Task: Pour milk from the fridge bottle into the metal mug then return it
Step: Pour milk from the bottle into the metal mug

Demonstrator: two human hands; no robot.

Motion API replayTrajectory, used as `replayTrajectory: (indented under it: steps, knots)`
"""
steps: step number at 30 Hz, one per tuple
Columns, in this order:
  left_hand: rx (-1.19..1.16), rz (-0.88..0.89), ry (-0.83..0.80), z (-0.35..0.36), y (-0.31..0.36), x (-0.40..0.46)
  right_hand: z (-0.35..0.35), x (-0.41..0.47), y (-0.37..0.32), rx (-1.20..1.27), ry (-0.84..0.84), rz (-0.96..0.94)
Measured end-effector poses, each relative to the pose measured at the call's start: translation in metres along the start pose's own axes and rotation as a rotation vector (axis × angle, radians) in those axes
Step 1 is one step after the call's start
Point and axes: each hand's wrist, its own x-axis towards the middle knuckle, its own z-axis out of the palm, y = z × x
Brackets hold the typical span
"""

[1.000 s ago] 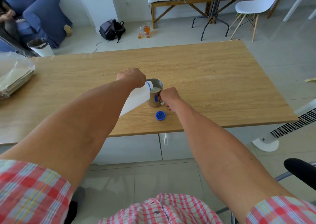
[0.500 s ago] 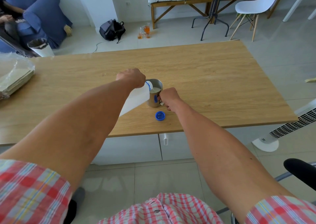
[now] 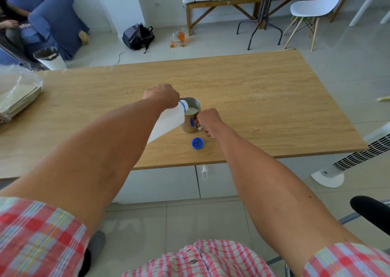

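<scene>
A white plastic milk bottle (image 3: 166,122) is tilted with its blue-ringed mouth over the rim of a metal mug (image 3: 191,124). My left hand (image 3: 161,95) grips the bottle near its top. White milk shows inside the mug. My right hand (image 3: 207,120) is closed on the mug's handle at its right side. The bottle's blue cap (image 3: 197,143) lies open side up on the wooden table (image 3: 263,99), just in front of the mug. My left forearm hides the bottle's lower part.
A stack of flat packs in clear plastic (image 3: 16,95) lies at the table's left edge. Beyond the table stand a backpack (image 3: 138,35), glasses on the floor (image 3: 178,39) and a white chair (image 3: 312,8). A white fan (image 3: 354,156) stands at the right.
Both hands hold nearly the same pose. The bottle stays tilted over the mug, and the milk level in the mug looks a little higher.
</scene>
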Motion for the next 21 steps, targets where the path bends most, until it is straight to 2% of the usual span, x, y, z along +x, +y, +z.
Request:
replayTrajectory:
  steps: [6, 11, 21]
  knots:
    - [0.002, -0.009, -0.013, -0.002, 0.001, -0.001, 0.0, 0.0, 0.0, -0.005, -0.006, -0.015]
    - [0.01, -0.009, -0.009, -0.002, 0.001, -0.002, 0.009, 0.011, 0.002, 0.012, 0.072, 0.087]
    - [0.015, -0.007, -0.004, -0.002, 0.001, -0.003, 0.01, 0.014, 0.003, 0.024, 0.093, 0.102]
